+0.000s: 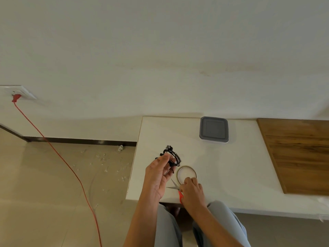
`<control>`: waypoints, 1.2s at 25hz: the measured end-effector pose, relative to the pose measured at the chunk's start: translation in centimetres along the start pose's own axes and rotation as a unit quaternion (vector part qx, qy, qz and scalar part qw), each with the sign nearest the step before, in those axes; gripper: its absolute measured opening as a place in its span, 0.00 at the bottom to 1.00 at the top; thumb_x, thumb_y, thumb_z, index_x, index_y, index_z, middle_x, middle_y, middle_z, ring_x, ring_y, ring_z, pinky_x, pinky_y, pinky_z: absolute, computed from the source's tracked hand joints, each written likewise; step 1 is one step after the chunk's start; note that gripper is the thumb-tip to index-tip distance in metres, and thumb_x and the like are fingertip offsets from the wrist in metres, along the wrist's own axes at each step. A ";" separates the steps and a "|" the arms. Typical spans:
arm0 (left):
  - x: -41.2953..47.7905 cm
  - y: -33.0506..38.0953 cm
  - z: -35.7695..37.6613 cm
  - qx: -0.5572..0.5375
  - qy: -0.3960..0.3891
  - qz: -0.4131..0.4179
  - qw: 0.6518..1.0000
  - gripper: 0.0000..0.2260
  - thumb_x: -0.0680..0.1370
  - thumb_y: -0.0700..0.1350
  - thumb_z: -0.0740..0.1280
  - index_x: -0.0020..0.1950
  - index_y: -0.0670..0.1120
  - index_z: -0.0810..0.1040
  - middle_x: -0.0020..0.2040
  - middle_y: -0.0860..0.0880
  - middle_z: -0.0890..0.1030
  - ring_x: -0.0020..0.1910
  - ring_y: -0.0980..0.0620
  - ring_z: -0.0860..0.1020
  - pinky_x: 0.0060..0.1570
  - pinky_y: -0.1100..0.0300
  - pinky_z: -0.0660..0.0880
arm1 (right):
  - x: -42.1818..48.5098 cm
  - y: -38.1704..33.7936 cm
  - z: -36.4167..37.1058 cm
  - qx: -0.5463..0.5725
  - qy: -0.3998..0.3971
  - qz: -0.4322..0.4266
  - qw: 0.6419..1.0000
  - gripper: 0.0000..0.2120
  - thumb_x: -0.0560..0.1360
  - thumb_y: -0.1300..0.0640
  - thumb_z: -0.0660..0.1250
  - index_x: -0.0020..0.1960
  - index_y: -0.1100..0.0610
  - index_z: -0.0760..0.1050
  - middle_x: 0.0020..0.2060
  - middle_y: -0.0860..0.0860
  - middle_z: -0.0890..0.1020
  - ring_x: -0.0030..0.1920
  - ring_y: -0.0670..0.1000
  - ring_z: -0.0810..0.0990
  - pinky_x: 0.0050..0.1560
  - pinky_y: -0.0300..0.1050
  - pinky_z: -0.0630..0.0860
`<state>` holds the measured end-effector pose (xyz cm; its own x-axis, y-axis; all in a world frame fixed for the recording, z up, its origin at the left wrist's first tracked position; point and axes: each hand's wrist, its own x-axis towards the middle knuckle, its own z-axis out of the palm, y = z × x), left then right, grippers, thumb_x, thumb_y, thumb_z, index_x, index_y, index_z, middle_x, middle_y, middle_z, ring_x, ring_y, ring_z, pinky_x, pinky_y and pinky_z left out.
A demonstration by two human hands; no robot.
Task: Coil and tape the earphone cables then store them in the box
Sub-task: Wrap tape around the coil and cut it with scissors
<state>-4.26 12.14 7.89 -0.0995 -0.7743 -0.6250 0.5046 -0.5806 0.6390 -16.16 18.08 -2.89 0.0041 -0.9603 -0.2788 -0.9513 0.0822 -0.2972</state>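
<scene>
White plaster wall (160, 50) fills the upper view, with beige floor tiles (44, 175) at the left and a smooth white table (231, 166) at the right, where a grained brown wooden panel (299, 154) lies flat along its right side

Raised above the table's left part, the left hand (158, 173) has its palm turned inward and its forearm rising from the lower edge of the view. Thumb and fingers close round the earphone cable (173, 155), a thin black cord wound into a loose, untidy coil whose loops and small plugs stick out above the fingertips

Lower and to the right, the right hand (192, 192) rests knuckles up on the table, its fingers curled down onto the near rim of the tape roll (186, 167), a thin flat ring of pale tan tape lying just beside the coil. Scissors (175, 185) lie under this hand, their slim steel blades spread and pointing left, a red handle showing at the wrist side; I cannot tell whether the fingers grip the roll, the scissors or merely press on them

Well apart, near the wall, sits the box (214, 129), square with rounded corners and a matte grey lid closed on it

A red cord (15, 98) runs from a wall socket across the floor
</scene>
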 end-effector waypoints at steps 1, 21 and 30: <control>-0.2 0.1 0.1 0.005 0.005 0.003 1.000 0.04 0.74 0.41 0.71 0.44 0.40 0.81 0.41 0.44 0.83 0.38 0.53 0.82 0.45 0.56 0.78 | 0.1 0.1 -0.2 0.003 -0.009 0.003 1.000 0.14 0.79 0.53 0.63 0.62 0.56 0.76 0.58 0.50 0.73 0.56 0.50 0.72 0.57 0.42 0.73; -1.6 -0.3 1.4 0.040 0.002 0.091 0.995 0.07 0.76 0.39 0.69 0.51 0.39 0.83 0.50 0.37 0.83 0.54 0.39 0.81 0.60 0.48 0.76 | -1.6 -6.5 -12.3 0.423 0.321 0.018 0.847 0.08 0.74 0.60 0.70 0.52 0.52 0.83 0.44 0.45 0.83 0.44 0.40 0.81 0.44 0.26 0.74; -1.9 -0.6 1.9 0.061 0.027 0.171 0.983 0.07 0.76 0.40 0.69 0.52 0.40 0.83 0.48 0.39 0.84 0.50 0.40 0.83 0.53 0.50 0.78 | -1.1 -6.8 -13.0 0.458 0.246 0.066 0.851 0.08 0.77 0.57 0.67 0.54 0.53 0.82 0.43 0.41 0.81 0.41 0.35 0.78 0.43 0.21 0.71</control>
<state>-5.96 13.48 9.53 0.1064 -0.9170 -0.3845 0.3938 -0.3163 0.8631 -13.67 15.14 11.36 -0.4283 -0.9035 -0.0149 -0.2923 0.1542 -0.9438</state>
